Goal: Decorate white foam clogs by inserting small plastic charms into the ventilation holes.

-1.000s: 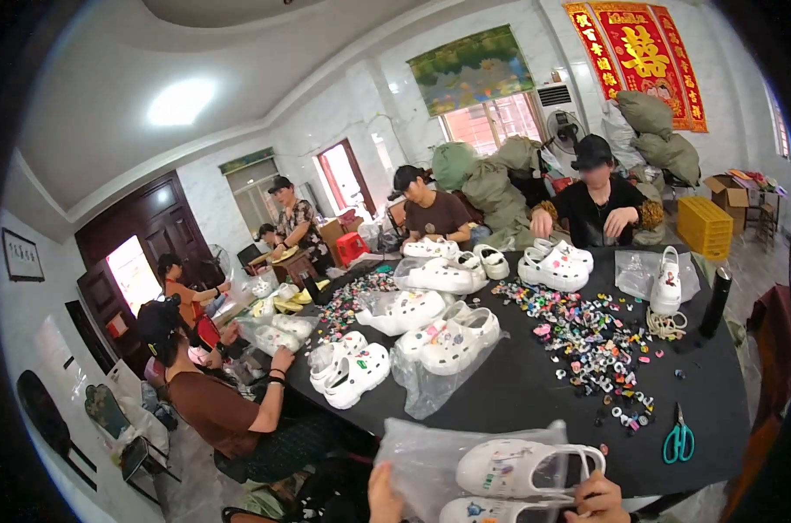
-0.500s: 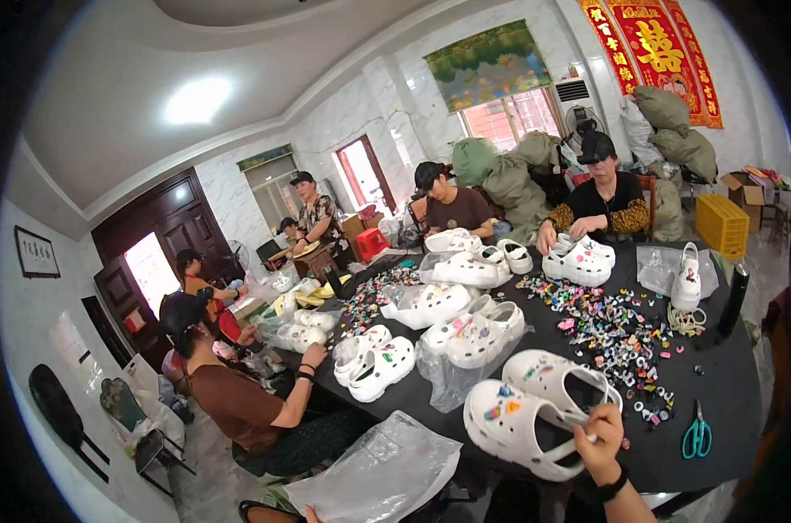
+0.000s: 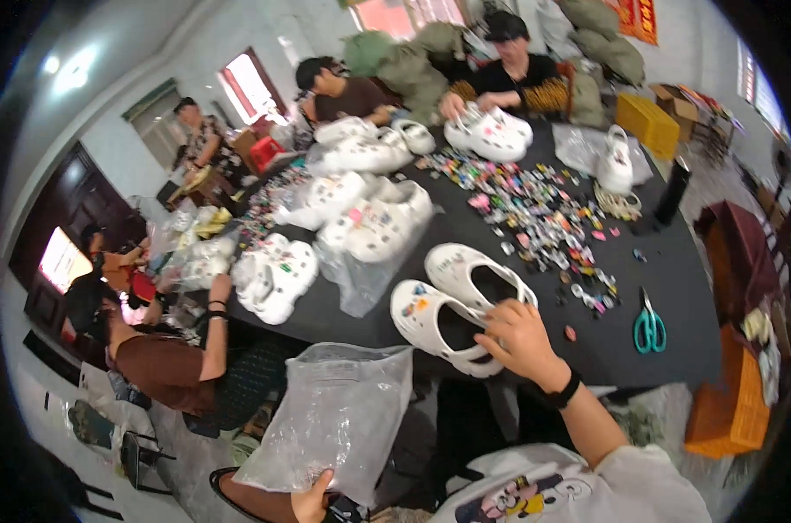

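Note:
Two white clogs (image 3: 454, 277) with small colourful charms stand side by side at the near edge of the black table (image 3: 674, 296). My right hand (image 3: 519, 342) is closed over their back straps, fingers curled from above. Low in front of me, off the table, my left hand (image 3: 312, 499) pinches the lower edge of a clear plastic bag (image 3: 343, 418). The bag hangs wide and looks flat. Its upper edge reaches the table's front edge, left of the clogs.
Loose charms (image 3: 543, 209) lie scattered across the table. Teal-handled scissors (image 3: 650, 327) and a black bottle (image 3: 674, 192) are at the right. More white clogs (image 3: 278, 275) stand to the left, some on plastic bags. Co-workers (image 3: 164, 357) sit around the table.
My view has swung right and down. The clogs have come nearer the table's front edge, with my right hand on their straps. My left hand and more of the bag now show.

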A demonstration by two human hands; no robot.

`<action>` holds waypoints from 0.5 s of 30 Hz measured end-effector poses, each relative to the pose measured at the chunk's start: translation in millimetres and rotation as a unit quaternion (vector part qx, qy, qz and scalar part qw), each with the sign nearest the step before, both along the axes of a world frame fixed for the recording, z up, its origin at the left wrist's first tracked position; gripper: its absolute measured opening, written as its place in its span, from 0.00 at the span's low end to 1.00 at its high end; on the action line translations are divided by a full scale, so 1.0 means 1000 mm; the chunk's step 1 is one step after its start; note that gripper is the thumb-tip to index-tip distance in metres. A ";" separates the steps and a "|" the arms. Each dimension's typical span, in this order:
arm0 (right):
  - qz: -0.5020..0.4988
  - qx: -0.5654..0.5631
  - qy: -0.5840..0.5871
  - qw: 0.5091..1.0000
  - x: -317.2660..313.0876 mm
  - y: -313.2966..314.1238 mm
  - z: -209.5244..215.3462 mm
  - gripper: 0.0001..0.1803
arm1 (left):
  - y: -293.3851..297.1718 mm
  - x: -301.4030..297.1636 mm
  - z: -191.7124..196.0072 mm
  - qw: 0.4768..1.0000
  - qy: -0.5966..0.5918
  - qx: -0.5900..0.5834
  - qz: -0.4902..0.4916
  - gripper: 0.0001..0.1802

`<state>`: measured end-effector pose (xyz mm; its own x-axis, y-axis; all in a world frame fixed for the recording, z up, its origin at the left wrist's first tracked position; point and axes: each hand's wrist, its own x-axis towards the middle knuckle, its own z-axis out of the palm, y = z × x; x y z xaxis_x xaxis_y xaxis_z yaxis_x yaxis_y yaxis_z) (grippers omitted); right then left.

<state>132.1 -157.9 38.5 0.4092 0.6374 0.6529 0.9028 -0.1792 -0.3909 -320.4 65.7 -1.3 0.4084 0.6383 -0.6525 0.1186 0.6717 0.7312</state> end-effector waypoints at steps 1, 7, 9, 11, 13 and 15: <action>0.001 -0.003 0.014 1.000 0.001 -0.007 0.004 0.12 | 0.025 -0.025 -0.019 0.968 0.061 -0.232 -0.073 0.26; 0.083 0.005 0.057 0.995 -0.022 -0.019 0.026 0.30 | 0.068 -0.084 -0.092 0.974 0.153 -0.128 -0.108 0.40; 0.265 -0.062 0.141 0.952 -0.040 -0.024 0.052 0.40 | 0.073 -0.069 -0.085 0.977 0.142 -0.097 -0.126 0.40; 0.396 -0.086 0.072 0.911 -0.066 -0.019 0.034 0.54 | 0.077 -0.057 -0.076 0.980 0.129 -0.062 -0.136 0.40; 0.445 -0.147 0.090 0.879 -0.085 -0.011 0.006 0.61 | 0.079 -0.042 -0.069 0.981 0.116 -0.028 -0.151 0.40; 0.433 -0.129 0.121 0.884 -0.099 0.002 -0.022 0.62 | 0.079 -0.028 -0.061 0.983 0.100 0.011 -0.157 0.40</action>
<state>33.2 -156.1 16.1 -0.1979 0.8951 0.3996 0.6404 0.4267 -0.6386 -348.3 144.6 -62.0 0.4522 0.5159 -0.7275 0.4596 0.5643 0.6858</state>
